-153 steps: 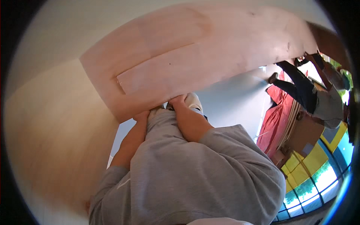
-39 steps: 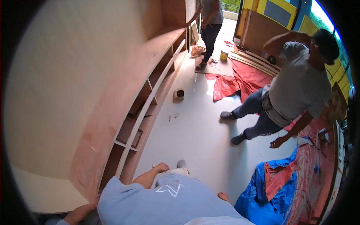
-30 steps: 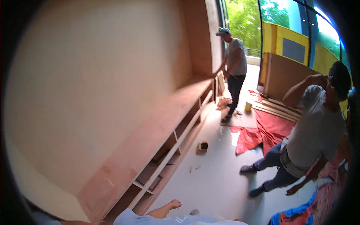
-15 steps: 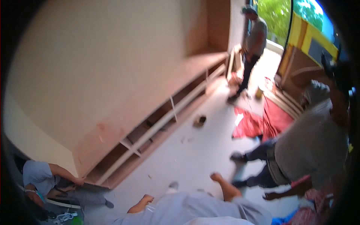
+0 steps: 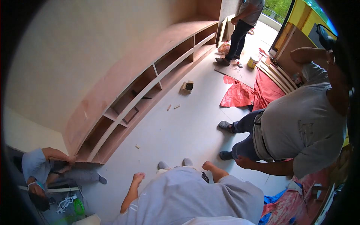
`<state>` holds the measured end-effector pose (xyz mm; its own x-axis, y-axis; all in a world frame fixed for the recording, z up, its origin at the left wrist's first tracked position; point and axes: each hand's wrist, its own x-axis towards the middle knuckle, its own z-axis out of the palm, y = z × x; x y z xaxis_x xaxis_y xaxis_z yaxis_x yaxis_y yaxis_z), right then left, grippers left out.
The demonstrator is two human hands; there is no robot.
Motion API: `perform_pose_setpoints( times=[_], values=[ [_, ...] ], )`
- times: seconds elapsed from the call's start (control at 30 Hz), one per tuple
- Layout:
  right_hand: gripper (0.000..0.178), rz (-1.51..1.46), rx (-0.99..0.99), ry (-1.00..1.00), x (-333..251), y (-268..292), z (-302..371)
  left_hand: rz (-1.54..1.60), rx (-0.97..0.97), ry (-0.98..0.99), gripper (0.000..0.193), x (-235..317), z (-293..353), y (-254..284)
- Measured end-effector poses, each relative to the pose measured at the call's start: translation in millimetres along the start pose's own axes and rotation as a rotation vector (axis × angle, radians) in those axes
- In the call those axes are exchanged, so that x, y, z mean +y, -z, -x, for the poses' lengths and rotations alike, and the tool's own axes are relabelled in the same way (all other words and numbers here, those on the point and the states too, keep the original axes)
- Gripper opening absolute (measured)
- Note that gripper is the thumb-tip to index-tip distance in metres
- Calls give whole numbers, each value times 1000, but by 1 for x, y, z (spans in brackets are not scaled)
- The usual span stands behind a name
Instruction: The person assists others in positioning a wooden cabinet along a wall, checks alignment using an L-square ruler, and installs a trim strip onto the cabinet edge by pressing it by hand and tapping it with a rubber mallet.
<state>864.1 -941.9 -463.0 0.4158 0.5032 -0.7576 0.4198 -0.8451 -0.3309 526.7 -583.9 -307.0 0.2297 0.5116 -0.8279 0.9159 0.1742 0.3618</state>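
I stand on a pale grey floor [image 5: 180, 123] and look down over my grey shirt. My left hand [image 5: 138, 177] hangs by my side, empty, fingers loosely bent. My right hand [image 5: 207, 165] hangs likewise and holds nothing. My shoes [image 5: 174, 164] show between the two hands. A long, low plywood shelf unit [image 5: 150, 77] runs along the wall to my left, out of reach of both hands.
One person crouches at the near end of the shelf unit [image 5: 45, 168]. Another in a grey shirt [image 5: 296, 123] stands close on my right, a third [image 5: 243, 22] at the far end. A small box [image 5: 186, 87], red tarp [image 5: 243, 93] and yellow bucket [image 5: 253, 61] lie ahead.
The view has swung down and left along the shelf unit, bringing the crouching person further into view. My hands have stayed at my sides with nothing in them.
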Motion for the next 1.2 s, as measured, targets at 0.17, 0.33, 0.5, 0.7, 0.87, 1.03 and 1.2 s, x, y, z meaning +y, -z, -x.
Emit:
perform_pose_setpoints(
  times=[0.17,0.33,0.5,0.7,0.87,1.03,1.2],
  values=[
    [36,163,78,310,-31,12,-28,28,103,-63,26,-25,-6,-23],
    [30,-298,53,338,-34,42,-37,-470,113,-341,45,-80,-38,-67],
    [27,-476,-111,162,-53,84,0,-223,226,-94,40,-80,-1,-91],
    [26,-330,-194,165,-60,111,-16,-56,291,-79,39,-99,5,-127],
    [26,-319,-161,145,-57,123,-22,-4,415,-228,28,-107,7,-136],
    [25,-304,-210,171,-78,127,-18,-127,395,-166,24,-159,0,-155],
    [25,-378,-152,145,-73,129,-33,88,394,-49,21,-96,40,-77]
  ],
)
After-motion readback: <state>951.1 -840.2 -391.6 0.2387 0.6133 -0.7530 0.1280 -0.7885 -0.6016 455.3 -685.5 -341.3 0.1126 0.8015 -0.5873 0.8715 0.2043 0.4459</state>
